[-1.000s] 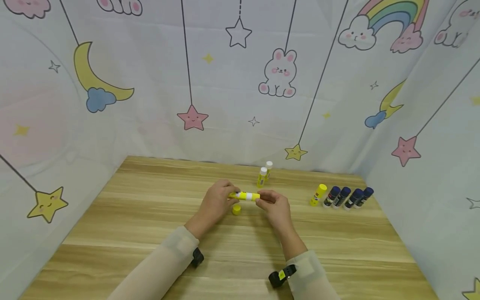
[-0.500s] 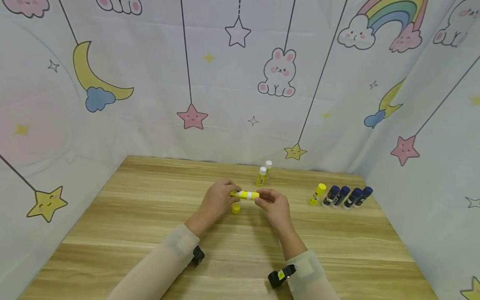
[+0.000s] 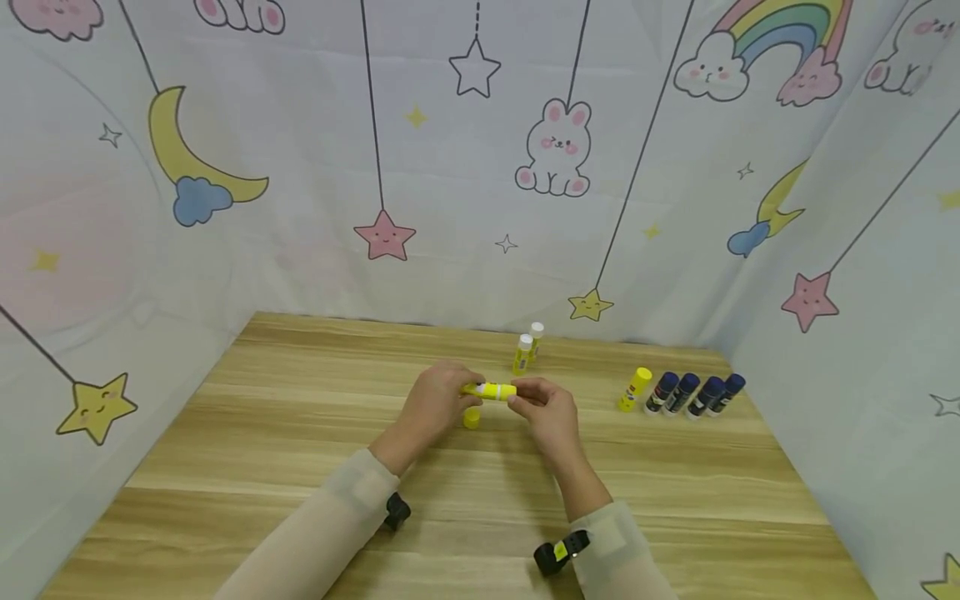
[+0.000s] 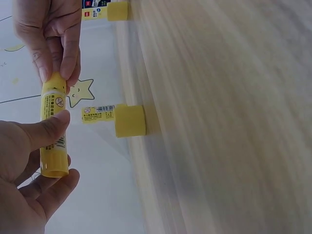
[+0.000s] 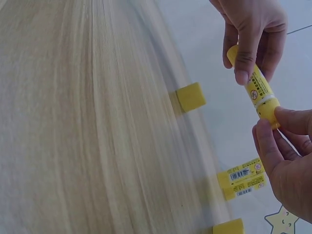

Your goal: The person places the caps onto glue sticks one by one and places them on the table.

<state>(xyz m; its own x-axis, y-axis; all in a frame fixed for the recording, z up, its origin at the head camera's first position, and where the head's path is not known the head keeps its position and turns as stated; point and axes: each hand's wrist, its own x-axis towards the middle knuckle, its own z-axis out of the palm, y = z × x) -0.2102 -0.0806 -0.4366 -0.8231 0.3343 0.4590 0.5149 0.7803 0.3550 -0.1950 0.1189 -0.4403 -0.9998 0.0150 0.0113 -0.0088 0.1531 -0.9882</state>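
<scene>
Tube, pinched by left hand and right hand, might slip and knock the cap below if both pinches loosen.

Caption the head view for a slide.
Left hand and right hand grip one glue stick over the table, a yellow cap near the left hand.

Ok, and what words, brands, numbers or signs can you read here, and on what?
No wording or number reads clearly.
Held yellow tube: round red-edged sign; small print too blurred.
White-capped tubes: barcodes; lettering too small.
Upright yellow-capped tube: red mark; lettering unreadable.
Navy-capped tubes: printing too small to read.
</scene>
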